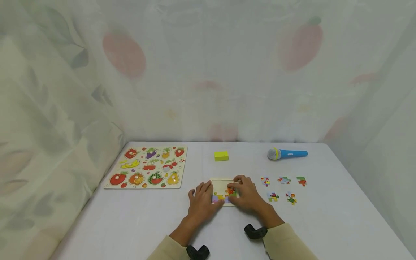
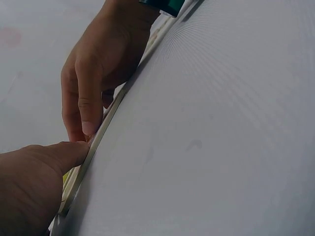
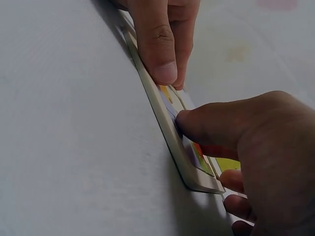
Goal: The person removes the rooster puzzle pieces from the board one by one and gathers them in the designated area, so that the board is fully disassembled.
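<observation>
At the lower centre of the frame, the tray [image 1: 221, 185] lies on the desk [image 1: 146, 224]. The right hand [image 1: 248, 195] pinches a red piece [image 1: 231, 191] at the tray's right side, thumb and forefinger hiding much of it; whether it is seated is hard to tell. The left hand [image 1: 201, 203], fingers loose and nearly straight, covers part of the left side. Both wrist views catch the tray edge-on, so its picture barely reads. Five loose pieces [image 1: 284, 180] lie at centre right. The bottom edge cuts off both sleeves [image 1: 289, 243].
</observation>
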Demonstrator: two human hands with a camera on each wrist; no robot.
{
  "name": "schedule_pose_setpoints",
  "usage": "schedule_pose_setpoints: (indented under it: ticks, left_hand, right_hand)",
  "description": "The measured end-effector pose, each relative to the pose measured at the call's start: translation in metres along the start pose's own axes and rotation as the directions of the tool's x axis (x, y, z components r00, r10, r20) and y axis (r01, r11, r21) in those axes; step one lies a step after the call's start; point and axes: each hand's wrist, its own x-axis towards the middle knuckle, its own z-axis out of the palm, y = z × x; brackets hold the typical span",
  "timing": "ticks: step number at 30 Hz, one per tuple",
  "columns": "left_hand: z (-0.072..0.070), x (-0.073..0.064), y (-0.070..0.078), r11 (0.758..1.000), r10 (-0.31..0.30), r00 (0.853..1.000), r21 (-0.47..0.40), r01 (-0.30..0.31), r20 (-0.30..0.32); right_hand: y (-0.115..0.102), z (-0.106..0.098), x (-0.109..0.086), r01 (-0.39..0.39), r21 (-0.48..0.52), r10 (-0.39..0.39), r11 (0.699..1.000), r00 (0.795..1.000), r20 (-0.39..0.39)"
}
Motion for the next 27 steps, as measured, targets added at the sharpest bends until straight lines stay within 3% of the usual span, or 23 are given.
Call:
schedule_pose_setpoints:
  ticks: [27]
  left_hand:
    - [0.0013, -0.0001, -0.0020, 1.000, 0.031, 0.998, -0.003, -0.031, -0.048]
  right_hand:
    - [0.0025, 0.0000, -0.0030, 0.076, 0.087, -0.073, 0.993, 0.997, -0.039]
